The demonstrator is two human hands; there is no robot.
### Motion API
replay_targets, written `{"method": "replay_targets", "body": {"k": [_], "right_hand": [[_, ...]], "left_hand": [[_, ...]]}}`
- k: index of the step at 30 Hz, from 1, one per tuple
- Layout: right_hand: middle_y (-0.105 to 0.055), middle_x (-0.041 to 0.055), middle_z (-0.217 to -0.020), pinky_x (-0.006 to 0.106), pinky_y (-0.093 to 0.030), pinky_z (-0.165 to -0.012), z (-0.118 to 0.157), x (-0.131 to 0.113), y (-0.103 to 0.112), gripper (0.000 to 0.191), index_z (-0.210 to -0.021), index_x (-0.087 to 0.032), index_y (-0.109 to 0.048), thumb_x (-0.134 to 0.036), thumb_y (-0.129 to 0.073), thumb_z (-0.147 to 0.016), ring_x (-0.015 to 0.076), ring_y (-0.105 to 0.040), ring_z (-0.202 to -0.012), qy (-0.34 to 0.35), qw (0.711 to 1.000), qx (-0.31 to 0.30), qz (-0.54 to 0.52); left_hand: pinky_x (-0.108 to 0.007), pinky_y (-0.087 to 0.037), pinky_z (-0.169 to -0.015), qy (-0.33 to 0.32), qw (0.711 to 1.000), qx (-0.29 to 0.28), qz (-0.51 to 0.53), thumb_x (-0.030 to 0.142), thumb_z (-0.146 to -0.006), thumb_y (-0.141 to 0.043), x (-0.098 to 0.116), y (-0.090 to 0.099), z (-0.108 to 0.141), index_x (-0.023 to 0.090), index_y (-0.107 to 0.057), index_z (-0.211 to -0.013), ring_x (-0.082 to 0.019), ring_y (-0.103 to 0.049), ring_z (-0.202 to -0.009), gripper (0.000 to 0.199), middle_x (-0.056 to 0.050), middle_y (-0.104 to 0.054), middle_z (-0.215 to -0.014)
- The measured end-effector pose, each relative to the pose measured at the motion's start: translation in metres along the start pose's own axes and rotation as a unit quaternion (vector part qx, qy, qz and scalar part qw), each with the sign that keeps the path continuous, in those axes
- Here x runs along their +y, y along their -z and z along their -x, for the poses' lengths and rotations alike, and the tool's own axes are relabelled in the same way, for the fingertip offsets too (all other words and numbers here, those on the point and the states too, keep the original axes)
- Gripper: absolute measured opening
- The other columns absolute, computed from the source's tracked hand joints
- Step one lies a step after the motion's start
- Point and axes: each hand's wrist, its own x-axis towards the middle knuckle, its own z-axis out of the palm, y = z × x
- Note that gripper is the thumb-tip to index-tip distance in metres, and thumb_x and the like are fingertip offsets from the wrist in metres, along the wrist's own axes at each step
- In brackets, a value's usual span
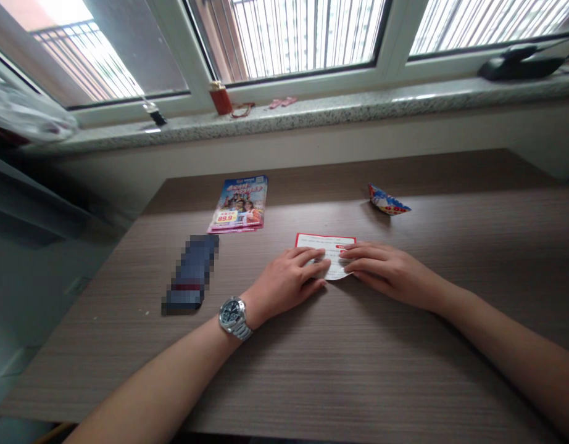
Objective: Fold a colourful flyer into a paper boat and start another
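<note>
A white sheet of paper with a red edge (328,242) lies on the wooden table, its near edge curving up slightly. My left hand (294,274), with a silver watch on the wrist, rests on the sheet's left part, fingers spread. From the right, my right hand (390,271) touches the sheet's right part with its fingers extended and a little apart. Beyond the hands, to the right, stands a folded colourful paper shape (387,201) with pointed ends. A stack of printed flyers (240,203) lies at the back left.
A dark blurred-out object (189,274) lies left of my left hand on the table (312,370). The stone windowsill (349,111) behind bears a red box (220,98), pink items (282,102) and a black device (520,65).
</note>
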Motion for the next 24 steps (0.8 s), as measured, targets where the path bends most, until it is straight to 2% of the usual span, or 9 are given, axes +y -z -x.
{"method": "replay_targets", "body": {"k": [6,14,20,24], "right_hand": [[-0.072,0.0089,-0.122,0.035,-0.056,-0.094,0.002,0.000,0.000,0.021,-0.111,-0.024,-0.068,-0.022,-0.050,-0.101,0.0217,-0.068,-0.112,-0.033,0.998,-0.022,-0.045],[-0.072,0.0094,-0.116,0.036,-0.055,-0.093,0.004,0.002,0.001,0.021,-0.117,-0.024,-0.066,-0.025,-0.052,-0.100,0.0222,-0.068,-0.108,-0.061,0.997,-0.007,-0.046],[-0.071,0.0116,-0.112,0.038,-0.056,-0.092,0.000,0.000,-0.006,0.024,-0.119,-0.023,-0.069,-0.028,-0.055,-0.100,0.0253,-0.067,-0.109,-0.086,0.996,0.038,-0.013],[-0.071,0.0120,-0.109,0.040,-0.055,-0.091,-0.003,0.001,-0.011,0.025,-0.119,-0.022,-0.070,-0.030,-0.057,-0.099,0.0264,-0.066,-0.106,-0.098,0.994,0.047,-0.006]], "left_hand": [[-0.047,-0.047,-0.110,-0.020,1.000,-0.018,-0.005,0.038,-0.101,-0.054,0.001,0.000,0.000,0.025,-0.054,-0.142,-0.027,-0.052,-0.134,0.043,-0.009,-0.057,-0.145],[-0.045,-0.045,-0.112,-0.065,0.996,-0.052,0.015,0.039,-0.104,-0.048,0.005,0.006,0.000,0.026,-0.062,-0.134,-0.026,-0.051,-0.134,0.035,-0.003,-0.057,-0.146],[-0.047,-0.043,-0.113,-0.075,0.995,-0.057,0.014,0.039,-0.104,-0.049,0.006,0.003,-0.001,0.027,-0.059,-0.138,-0.027,-0.050,-0.136,0.037,-0.005,-0.056,-0.148],[-0.046,-0.044,-0.112,-0.072,0.996,-0.047,0.018,0.040,-0.104,-0.048,0.006,0.003,-0.001,0.025,-0.059,-0.136,-0.026,-0.055,-0.131,0.037,-0.007,-0.058,-0.144]]}}
